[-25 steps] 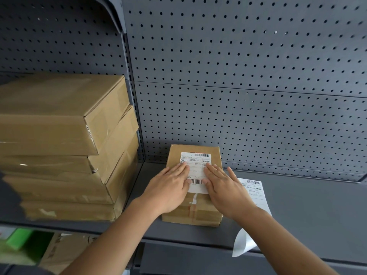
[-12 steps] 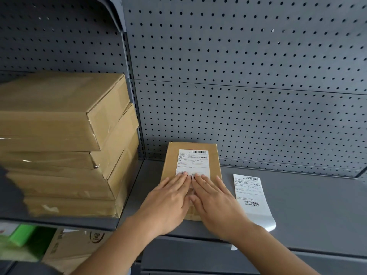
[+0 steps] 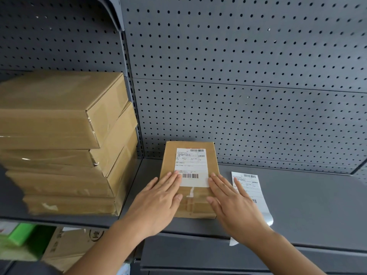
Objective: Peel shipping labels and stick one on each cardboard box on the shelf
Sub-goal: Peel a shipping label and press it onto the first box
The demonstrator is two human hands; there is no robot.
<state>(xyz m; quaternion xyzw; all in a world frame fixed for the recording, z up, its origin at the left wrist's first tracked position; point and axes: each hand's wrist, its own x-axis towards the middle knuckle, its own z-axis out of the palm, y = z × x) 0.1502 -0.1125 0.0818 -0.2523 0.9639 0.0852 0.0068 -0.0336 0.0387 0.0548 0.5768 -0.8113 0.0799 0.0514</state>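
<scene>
A small cardboard box [image 3: 189, 203] lies flat on the grey shelf [image 3: 307, 205] with a white shipping label [image 3: 191, 165] stuck on its top. My left hand [image 3: 158, 203] rests flat on the box's left side, fingertips at the label's lower left corner. My right hand [image 3: 232, 203] lies flat on the box's right side, fingertips at the label's lower right corner. Both hands have spread fingers and hold nothing. A strip of further labels [image 3: 250, 187] lies on the shelf to the right, partly under my right hand.
A stack of several larger cardboard boxes [image 3: 63, 139] stands at the left of the shelf, without labels visible. A perforated grey back panel [image 3: 238, 86] closes the rear. Below the shelf sit another carton [image 3: 69, 247] and a green item [image 3: 21, 233].
My hands have slid apart from the label's middle to its lower corners and the box's sides. More of the label and its lower barcode shows now.
</scene>
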